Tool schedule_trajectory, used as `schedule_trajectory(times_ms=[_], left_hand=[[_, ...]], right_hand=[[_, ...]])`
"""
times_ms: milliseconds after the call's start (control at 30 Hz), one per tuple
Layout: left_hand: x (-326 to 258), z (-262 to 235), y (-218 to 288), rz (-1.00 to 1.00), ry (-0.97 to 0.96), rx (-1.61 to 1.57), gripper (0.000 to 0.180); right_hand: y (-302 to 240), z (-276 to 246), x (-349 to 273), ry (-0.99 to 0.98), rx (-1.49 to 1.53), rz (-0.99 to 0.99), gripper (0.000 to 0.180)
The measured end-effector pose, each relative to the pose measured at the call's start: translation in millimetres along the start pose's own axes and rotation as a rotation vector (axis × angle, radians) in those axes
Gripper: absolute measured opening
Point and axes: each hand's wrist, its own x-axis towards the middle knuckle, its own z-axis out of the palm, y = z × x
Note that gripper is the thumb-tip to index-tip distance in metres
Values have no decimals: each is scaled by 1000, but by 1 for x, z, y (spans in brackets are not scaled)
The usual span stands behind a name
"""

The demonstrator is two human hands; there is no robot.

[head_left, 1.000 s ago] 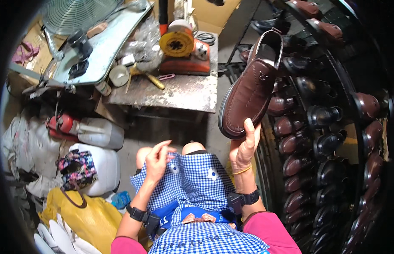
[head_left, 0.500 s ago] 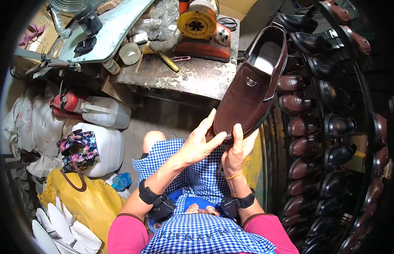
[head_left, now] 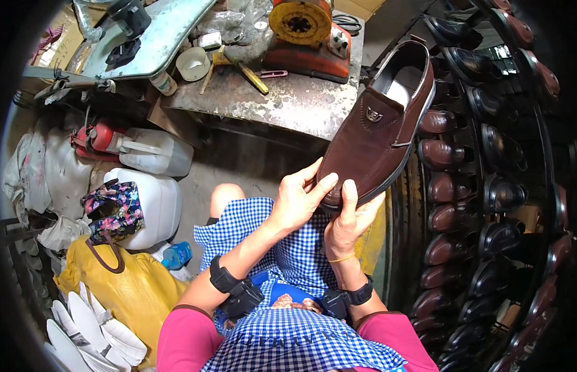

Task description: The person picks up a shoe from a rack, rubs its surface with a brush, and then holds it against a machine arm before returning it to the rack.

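A dark brown loafer with a small metal ornament on its vamp is held up in front of me, toe toward me and heel pointing away to the upper right. My left hand grips the left side of the toe, its thumb pressed on the upper near the toe tip. On the other side of the toe, my right hand has its thumb on the upper; its other fingers are mostly hidden by the shoe. A pale insole shows through the opening.
Racks of brown and black shoes stand at the right. Ahead is a worn metal table with an orange machine and a yellow-handled tool. White jerrycans, a yellow bag and white insole-shaped pieces lie at the left.
The loafer has shifted slightly right in the picture and turned a little, showing more of its right side and sole edge. Both hands keep their hold at the toe.
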Motion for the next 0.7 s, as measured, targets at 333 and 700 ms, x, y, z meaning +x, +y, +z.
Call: schedule_trajectory(times_ms=[333,700], left_hand=[[-2,-4,0,-149,-60,-13,55],[-10,-2,-7,-131,-71,-25,64]], right_hand=[[4,-8,-3,59,23,35,52],[5,-10,-8,49,33,25,50]])
